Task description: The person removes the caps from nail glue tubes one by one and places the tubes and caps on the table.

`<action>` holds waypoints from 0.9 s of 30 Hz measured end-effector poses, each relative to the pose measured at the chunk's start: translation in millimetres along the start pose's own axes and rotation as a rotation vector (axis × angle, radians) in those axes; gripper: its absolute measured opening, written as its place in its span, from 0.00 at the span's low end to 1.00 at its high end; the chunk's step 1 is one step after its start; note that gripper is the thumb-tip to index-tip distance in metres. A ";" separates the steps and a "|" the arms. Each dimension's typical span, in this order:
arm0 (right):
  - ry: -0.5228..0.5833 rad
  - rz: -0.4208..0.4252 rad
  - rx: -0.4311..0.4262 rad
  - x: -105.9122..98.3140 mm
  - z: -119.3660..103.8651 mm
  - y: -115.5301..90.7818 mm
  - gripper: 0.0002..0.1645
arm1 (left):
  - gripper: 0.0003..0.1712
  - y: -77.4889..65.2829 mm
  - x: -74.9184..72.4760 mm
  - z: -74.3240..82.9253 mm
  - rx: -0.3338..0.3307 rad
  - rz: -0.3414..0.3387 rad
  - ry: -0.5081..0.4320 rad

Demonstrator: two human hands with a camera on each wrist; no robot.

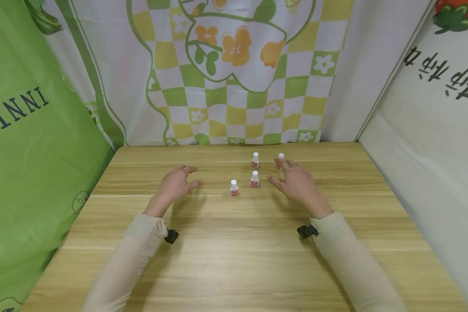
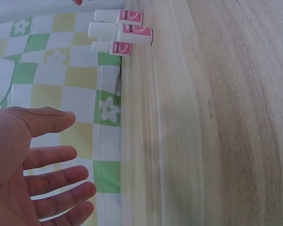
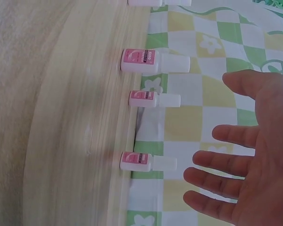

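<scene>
Several small white bottles with pink labels stand upright on the wooden table. In the head view one bottle is nearest the person, another bottle stands a little behind it to the right, and a third bottle is farther back. The far right bottle is partly hidden by fingers of my right hand, which hovers over the table with thumb and fingers spread. In the right wrist view that hand holds nothing. My left hand is held left of the bottles, fingers extended and palm bare in the left wrist view.
The wooden table ends at a checkered floral cloth behind. A green cloth hangs at the left and a white printed cloth at the right. A small black device is strapped at the left wrist.
</scene>
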State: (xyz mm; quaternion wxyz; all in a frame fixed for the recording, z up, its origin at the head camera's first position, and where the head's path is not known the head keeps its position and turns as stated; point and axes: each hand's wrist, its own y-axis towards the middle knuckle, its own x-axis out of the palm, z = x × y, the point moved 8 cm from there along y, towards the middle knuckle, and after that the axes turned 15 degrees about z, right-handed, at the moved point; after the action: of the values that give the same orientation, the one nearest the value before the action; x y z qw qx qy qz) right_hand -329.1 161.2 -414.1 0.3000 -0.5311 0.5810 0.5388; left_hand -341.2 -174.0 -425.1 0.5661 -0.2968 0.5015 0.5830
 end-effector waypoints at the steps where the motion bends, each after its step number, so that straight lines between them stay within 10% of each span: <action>1: 0.000 -0.003 0.002 0.3 0.0 -0.1 0.46 | 0.33 -0.2 0.1 0.6 0.004 0.002 0.000; 27: 0.079 0.009 0.024 3.3 -7.8 -2.6 0.41 | 0.25 -2.4 8.6 20.5 0.037 0.053 -0.099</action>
State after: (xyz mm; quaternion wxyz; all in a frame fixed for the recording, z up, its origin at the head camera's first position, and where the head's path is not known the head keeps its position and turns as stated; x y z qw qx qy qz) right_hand -325.7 153.2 -416.2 0.2809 -0.5457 0.6011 0.5118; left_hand -336.0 -152.3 -427.0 0.5800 -0.2437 0.4914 0.6023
